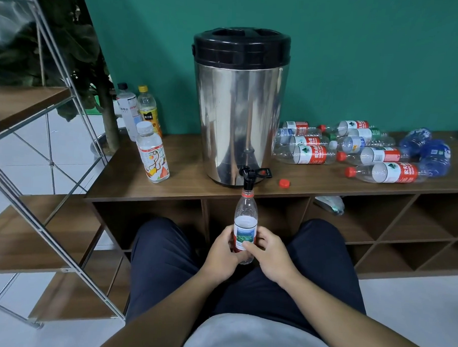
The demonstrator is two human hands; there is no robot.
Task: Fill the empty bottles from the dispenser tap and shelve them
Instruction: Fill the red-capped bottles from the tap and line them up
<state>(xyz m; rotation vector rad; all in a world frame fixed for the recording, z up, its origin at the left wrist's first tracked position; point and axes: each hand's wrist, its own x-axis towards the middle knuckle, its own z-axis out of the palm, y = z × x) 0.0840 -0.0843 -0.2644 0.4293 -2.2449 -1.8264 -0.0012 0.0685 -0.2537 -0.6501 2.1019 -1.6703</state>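
Far left: metal-frame rack (27, 148) with wooden shelves, potted plant (78, 51) behind it.

On the wooden cabinet top (186, 171), left end, three capped bottles stand upright — black-cap bottle (127, 108) with a white label at the back, yellow-cap juice bottle (148, 108) just beside it, and the white-cap bottle (152, 154) with a colourful label nearest the front. Fill levels of all three are hard to read through the labels.

Centre: steel dispenser (238, 108) with black lid, tap (248, 176) overhanging the cabinet's front edge. The open bottle (245, 221) is held upright directly under the tap, mouth at the spout. Liquid surface shows at about the top of its label; upper part is clear. Left hand (223, 249) grips the lower body from the left, fingers wrapped round it. Right hand (267, 251) holds the same bottle from the right, thumb across the label, fingers curled behind.

A loose red cap (284, 183) lies on the top just right of the dispenser base.

Right: a pile of clear red-label bottles (328, 149) on their sides, capped, looking empty — crushed blue-label bottles (425, 153) at the far end. Below, one open cubby holds a crumpled bottle (330, 204); contents cannot be told.
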